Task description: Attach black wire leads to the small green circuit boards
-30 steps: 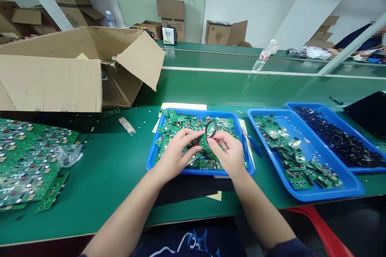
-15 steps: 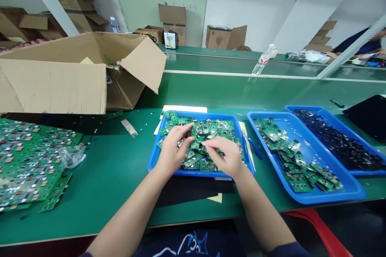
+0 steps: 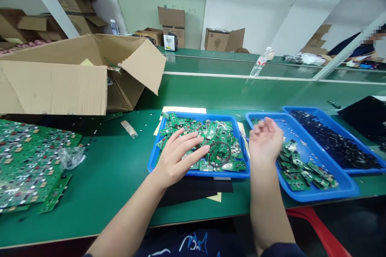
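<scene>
My left hand hovers over the near left part of a blue tray, its fingers spread and nothing held. Green circuit boards lie heaped in that tray, and a thin dark loop shows over them on the right. My right hand is raised above the left side of a second blue tray. Its palm faces me with the fingers loosely bent, and I see nothing in them. More small circuit boards lie in the second tray, partly hidden by this hand.
A third tray of black parts stands at the right. Large circuit panels and a clear plastic bag lie at the left, before a big open carton. A water bottle stands on the ledge behind.
My hands were close together over the boards, fingers pinched around a small green board. They have parted: the right has swung over to the second tray, and the left has opened.
</scene>
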Demonstrator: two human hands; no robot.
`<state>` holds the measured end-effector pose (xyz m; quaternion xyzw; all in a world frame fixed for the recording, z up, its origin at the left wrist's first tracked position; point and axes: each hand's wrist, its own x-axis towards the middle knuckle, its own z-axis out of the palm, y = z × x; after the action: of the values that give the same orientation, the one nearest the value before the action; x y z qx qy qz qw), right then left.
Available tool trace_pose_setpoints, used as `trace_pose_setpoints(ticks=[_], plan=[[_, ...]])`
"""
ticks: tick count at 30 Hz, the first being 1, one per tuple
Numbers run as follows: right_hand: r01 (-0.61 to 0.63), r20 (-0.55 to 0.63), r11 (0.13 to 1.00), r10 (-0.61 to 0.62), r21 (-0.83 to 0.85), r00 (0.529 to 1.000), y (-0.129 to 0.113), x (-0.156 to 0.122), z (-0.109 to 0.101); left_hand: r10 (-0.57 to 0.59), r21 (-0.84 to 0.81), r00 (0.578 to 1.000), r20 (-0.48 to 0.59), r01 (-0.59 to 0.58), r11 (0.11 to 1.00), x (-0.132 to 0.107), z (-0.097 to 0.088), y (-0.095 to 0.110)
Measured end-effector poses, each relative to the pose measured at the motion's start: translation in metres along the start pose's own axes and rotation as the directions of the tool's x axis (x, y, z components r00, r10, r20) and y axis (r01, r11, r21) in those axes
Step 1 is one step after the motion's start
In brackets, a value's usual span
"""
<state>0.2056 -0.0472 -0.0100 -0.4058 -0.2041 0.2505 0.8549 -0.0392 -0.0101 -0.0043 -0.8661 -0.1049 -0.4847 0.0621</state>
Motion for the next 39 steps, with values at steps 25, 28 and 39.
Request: trace_pose_setpoints(ticks=[25,28,39], plan=[[-0.082,0.866,0.990,-0.061,0.117,0.497,-0.020,-0.010,0.001,-0.074,0.023,0.968,-0.240,0.082,0.996,-0.004,-0.008,-0.013],[-0.114,0.842,0.939,0.342,-0.325,0.417,-0.018,-0.032,0.026,-0.038,-0.008,0.981,-0.190,0.037,0.999,-0.008,-0.005,-0.008],[-0.028,0.774,0.857,0.479,-0.515,0.413,-0.016,-0.069,0.059,-0.126,0.014,0.972,-0.199,0.132,0.991,-0.005,-0.004,-0.013]])
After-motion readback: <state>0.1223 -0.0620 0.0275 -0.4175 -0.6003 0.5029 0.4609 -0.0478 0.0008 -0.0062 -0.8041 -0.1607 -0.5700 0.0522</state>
